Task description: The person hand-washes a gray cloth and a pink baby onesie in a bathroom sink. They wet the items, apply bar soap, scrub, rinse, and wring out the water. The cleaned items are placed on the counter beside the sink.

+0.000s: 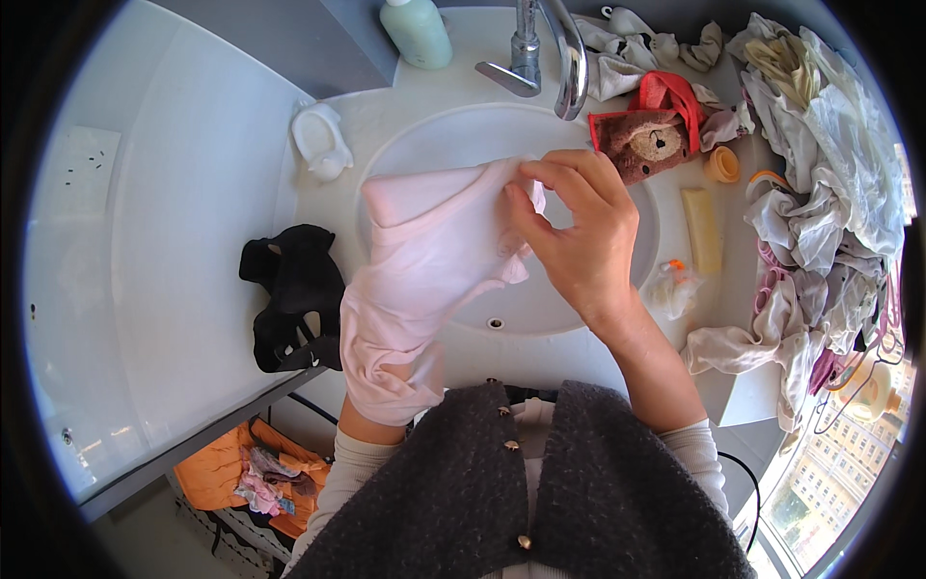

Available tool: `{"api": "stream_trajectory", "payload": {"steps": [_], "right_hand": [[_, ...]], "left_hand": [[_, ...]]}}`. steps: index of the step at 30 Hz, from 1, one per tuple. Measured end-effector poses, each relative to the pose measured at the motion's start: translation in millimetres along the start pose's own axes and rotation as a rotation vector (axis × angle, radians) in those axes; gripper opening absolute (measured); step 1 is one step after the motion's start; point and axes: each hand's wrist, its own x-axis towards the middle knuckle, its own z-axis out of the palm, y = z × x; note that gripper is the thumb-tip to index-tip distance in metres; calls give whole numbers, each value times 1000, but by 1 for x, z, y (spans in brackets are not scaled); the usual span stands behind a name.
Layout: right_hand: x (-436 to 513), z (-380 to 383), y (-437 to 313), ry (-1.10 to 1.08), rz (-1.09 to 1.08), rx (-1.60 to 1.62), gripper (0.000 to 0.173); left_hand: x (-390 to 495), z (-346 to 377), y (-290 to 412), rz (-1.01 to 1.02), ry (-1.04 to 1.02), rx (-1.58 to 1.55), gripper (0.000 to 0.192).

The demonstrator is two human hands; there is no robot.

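A pale pink knit garment (434,239) hangs over the round white sink basin (477,318). It is drawn over my left arm (370,425). The cloth covers my left hand, so its fingers are hidden. Thumb and fingers of my right hand (589,224) pinch the garment's upper right edge, where a small frill shows below. Behind my right hand stands the chrome faucet (527,54), its spout over the basin's far side.
A black garment (304,289) and a white soap dish (318,141) are at left. A pale green bottle (418,32) stands behind. On the right lie a bear-faced towel (622,145), an orange cup (722,165), a yellow bar (702,230), a plastic bag (674,293) and piled clothes (825,210).
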Motion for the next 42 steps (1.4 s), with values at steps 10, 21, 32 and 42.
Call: {"api": "stream_trajectory", "payload": {"steps": [10,21,32,42], "right_hand": [[6,-1,2,61,-72,-121,21],[6,-11,2,22,55,53,18],[11,-10,2,24,-65,-124,17],[13,-15,6,-17,155,147,13]], "left_hand": [[16,-4,-4,-8,-213,12,26],[21,1,6,130,-186,183,19],[17,1,-7,0,-201,44,8],[22,4,3,151,-146,210,7]]}}
